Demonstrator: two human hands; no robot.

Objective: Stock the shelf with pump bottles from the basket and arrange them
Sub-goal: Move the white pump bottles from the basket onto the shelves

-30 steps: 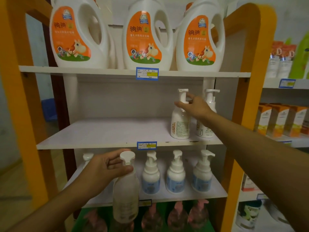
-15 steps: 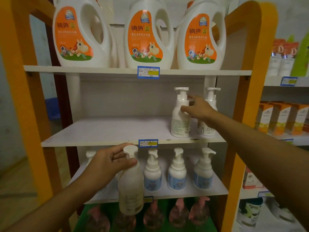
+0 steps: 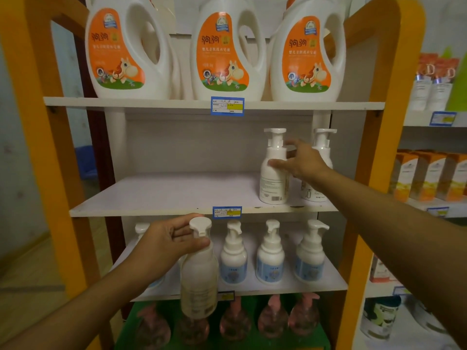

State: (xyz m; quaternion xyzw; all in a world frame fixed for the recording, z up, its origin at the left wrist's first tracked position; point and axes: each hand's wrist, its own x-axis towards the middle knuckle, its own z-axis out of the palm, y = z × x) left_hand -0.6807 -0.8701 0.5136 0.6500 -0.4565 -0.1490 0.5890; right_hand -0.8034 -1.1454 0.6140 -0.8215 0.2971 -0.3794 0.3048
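Note:
My left hand (image 3: 164,243) grips a white pump bottle (image 3: 199,279) by its neck, upright, in front of the lower shelf and just below the middle shelf (image 3: 164,195). My right hand (image 3: 303,162) reaches onto the middle shelf's right end. Its thumb and fingers are closed around the shoulder of a standing white pump bottle (image 3: 273,183), whose printed back faces me. A second pump bottle (image 3: 322,145) stands right behind my hand, partly hidden. The basket is out of view.
Three big white jugs (image 3: 222,51) with orange labels fill the top shelf. Several small blue-labelled pump bottles (image 3: 270,258) line the lower shelf, with pink bottles (image 3: 273,322) below. Orange frame posts (image 3: 376,173) flank the unit. Boxes (image 3: 429,178) sit on a neighbouring shelf at right.
My right hand slid from the pump head down to the bottle's shoulder, and the bottle turned so its back print faces me. My left hand lifted its bottle slightly.

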